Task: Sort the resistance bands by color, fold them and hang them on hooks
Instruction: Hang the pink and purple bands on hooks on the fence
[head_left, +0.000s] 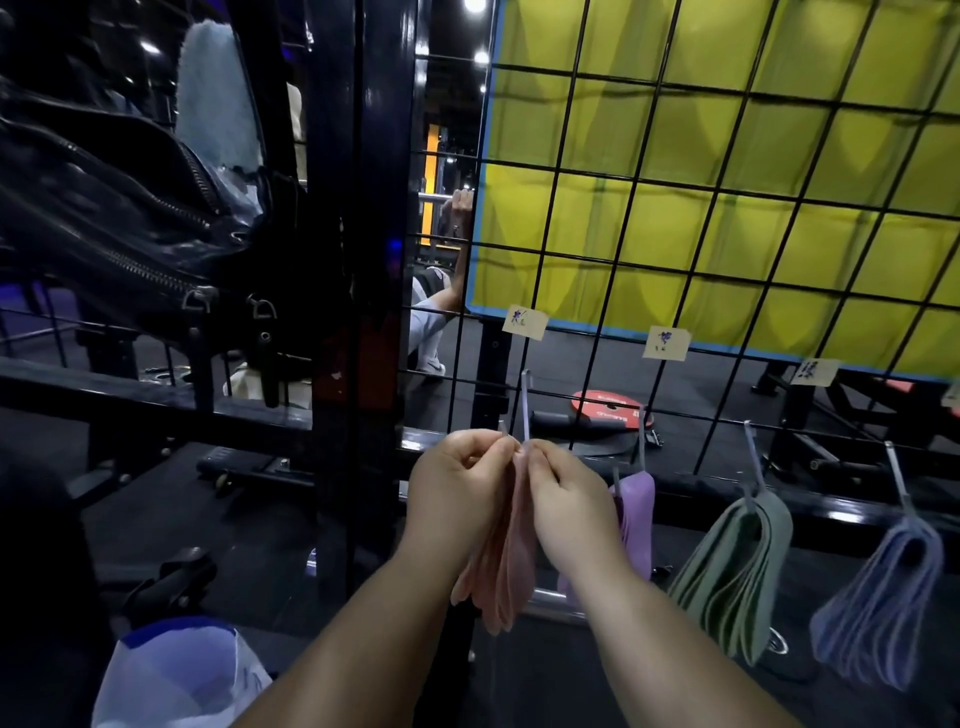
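Pinching the top fold of the pink bands (511, 561) from both sides: left hand (457, 488) at 9 o'clock of the fold, right hand (566, 509) at 3 o'clock, thumbs and forefingers closed tight on it, remaining fingers curled in. Draped from the fingertips toward 6 o'clock, between the two wrists. Held right under the hook (525, 405) at 12 o'clock; touching it or not, cannot tell. Off toward 3 o'clock on the wire grid (634, 182), hanging folded: purple bands (636, 499), green bands (727, 571), blue bands (878, 597).
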